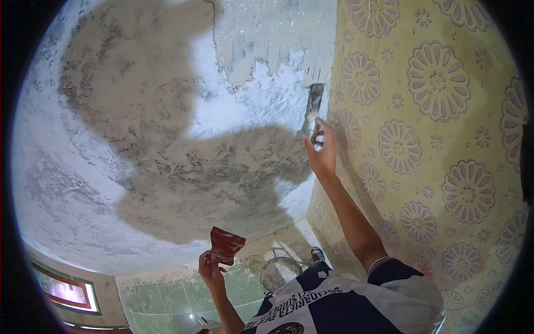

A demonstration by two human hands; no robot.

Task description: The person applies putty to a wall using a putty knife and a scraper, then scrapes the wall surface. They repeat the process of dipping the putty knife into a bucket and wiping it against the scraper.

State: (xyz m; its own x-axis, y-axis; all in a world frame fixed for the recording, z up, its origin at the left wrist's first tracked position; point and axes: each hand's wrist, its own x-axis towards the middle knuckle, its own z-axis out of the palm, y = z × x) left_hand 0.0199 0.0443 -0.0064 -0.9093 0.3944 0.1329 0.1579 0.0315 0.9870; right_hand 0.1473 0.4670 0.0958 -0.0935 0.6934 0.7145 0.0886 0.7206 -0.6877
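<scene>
Putty knife [315,103] in right hand [324,150], shirt lettering [305,304] perhaps "SOLIDARIETA".

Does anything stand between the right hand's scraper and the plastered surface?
Nothing visible does: the scraper in the right hand appears at or very near the plastered surface. The reddish plate in the left hand is lower in the view, away from the scraper.

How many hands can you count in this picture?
2: the left hand, at lower left, holding a dark red piece, and the right hand, near the flower-patterned wall, holding a metal-bladed tool. No others show.
</scene>
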